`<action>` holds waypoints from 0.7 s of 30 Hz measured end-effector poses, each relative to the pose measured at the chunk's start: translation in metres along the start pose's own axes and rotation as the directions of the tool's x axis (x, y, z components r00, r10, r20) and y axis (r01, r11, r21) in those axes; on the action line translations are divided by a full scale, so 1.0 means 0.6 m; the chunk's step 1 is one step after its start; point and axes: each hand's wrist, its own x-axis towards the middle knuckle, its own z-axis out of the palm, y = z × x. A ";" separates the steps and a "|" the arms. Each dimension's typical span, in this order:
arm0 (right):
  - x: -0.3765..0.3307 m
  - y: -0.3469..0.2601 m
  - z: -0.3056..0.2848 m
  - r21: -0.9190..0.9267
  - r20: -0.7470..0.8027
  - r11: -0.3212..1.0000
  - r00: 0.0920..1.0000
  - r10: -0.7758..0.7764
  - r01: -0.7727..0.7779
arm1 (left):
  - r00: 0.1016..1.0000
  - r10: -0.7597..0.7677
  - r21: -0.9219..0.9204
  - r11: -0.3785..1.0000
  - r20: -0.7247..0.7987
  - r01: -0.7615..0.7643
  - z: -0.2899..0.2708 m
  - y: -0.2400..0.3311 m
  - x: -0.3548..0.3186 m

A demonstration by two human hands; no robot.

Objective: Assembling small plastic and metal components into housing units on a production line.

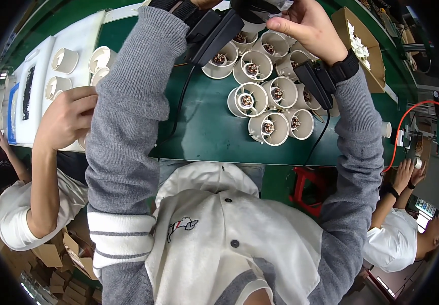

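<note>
At the top edge, my right hand (312, 29) is raised over the cups, its thumb stretched along a dark rounded object (252, 11) with clear plastic film on it. The fingers curl round that object's side, though the frame's edge cuts off part of it. My left hand (205, 3) shows only a sliver beside the same object; its fingers are out of sight. Below lie several cream-coloured round cups (248, 99), grouped on the green table (204, 127), each with a ribbed centre and copper-coloured metal parts inside.
Black boxes (214, 35) with cables are strapped to both my wrists. A co-worker's hand (67, 119) is by more cups (65, 60) on a white board at left. A cardboard box (366, 56) of white pieces stands at right, near an orange hose (399, 127) and another worker.
</note>
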 end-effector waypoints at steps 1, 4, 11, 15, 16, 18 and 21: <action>0.000 0.000 0.001 0.001 0.000 1.000 1.000 0.001 -0.001 | 1.000 -0.002 -0.008 1.000 0.002 0.002 0.001 -0.001 0.000; -0.001 -0.003 0.003 0.112 -0.002 0.993 1.000 0.020 -0.020 | 1.000 -0.006 -0.026 1.000 0.006 0.007 0.003 -0.004 0.001; -0.001 0.005 -0.002 0.031 -0.017 0.999 1.000 0.013 -0.013 | 1.000 0.015 -0.013 1.000 -0.022 -0.015 0.004 -0.009 0.002; 0.000 -0.005 0.007 0.035 -0.035 0.999 0.999 0.010 -0.009 | 1.000 0.015 0.004 1.000 -0.002 -0.015 0.000 -0.008 0.003; 0.000 -0.007 0.008 0.021 -0.041 1.000 0.999 0.011 -0.010 | 1.000 0.015 0.006 1.000 -0.004 -0.015 0.000 -0.006 0.003; 0.001 -0.007 0.004 0.014 -0.027 1.000 1.000 0.014 -0.013 | 1.000 0.019 0.015 1.000 -0.016 -0.019 0.000 -0.001 0.001; -0.001 -0.004 0.000 -0.004 -0.015 0.999 0.999 0.032 -0.032 | 1.000 0.015 0.012 1.000 -0.013 -0.015 -0.001 -0.006 0.003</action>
